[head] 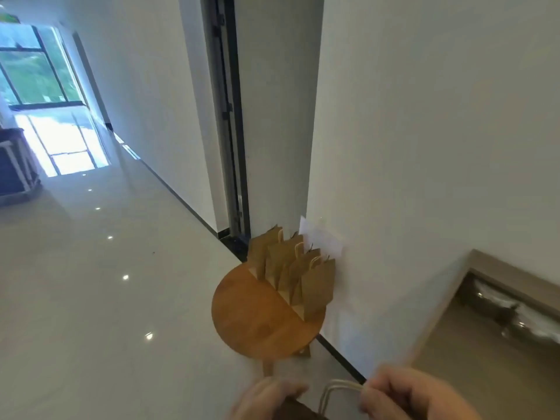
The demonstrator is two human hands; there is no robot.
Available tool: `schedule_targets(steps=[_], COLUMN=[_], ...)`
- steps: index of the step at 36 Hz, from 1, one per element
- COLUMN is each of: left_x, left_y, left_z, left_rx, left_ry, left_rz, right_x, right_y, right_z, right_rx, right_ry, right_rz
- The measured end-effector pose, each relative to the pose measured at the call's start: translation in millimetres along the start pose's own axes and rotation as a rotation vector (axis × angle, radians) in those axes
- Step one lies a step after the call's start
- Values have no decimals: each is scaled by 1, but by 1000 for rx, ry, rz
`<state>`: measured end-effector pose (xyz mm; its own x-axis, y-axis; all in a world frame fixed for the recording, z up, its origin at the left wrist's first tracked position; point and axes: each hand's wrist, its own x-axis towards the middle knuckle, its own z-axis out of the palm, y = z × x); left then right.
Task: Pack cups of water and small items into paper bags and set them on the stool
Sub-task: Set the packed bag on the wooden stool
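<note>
A round wooden stool (257,316) stands against the white wall. Several brown paper bags (295,271) with twisted paper handles stand in a row along its wall side. At the bottom edge I hold another brown paper bag (298,412), mostly out of view. My right hand (409,395) pinches its pale twisted handle (331,392). My left hand (266,398) grips the bag's top edge; it is blurred. What the bag holds is hidden.
A glossy tiled corridor (106,283) runs off to the left toward a bright window (36,77). A dark door frame (230,131) stands behind the stool. A white paper (321,241) is stuck on the wall. A wooden-edged counter (485,313) lies at the right.
</note>
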<state>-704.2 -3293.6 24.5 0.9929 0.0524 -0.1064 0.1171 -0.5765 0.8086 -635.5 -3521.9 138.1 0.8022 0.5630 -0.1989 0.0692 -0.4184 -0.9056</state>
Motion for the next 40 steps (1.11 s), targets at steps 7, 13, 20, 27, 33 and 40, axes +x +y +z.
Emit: schedule_targets(steps=[7, 13, 20, 27, 33, 40], left_x=[-10, 4, 73, 173, 263, 363], left_y=[-94, -133, -163, -221, -241, -268], left_z=[-48, -96, -165, -221, -254, -290], left_rx=[46, 13, 81, 66, -2, -12], left_ry=[320, 524, 571, 402, 227, 180], left_rz=[-178, -252, -284, -331, -400, -414], right_x=[78, 157, 269, 402, 502, 595], right_y=[-16, -21, -11, 6, 19, 34], right_z=[95, 153, 192, 197, 204, 214], right_rx=[-97, -182, -123, -48, 29, 59], right_ry=[-15, -3, 86, -20, -95, 10], right_rz=[103, 112, 112, 221, 345, 428])
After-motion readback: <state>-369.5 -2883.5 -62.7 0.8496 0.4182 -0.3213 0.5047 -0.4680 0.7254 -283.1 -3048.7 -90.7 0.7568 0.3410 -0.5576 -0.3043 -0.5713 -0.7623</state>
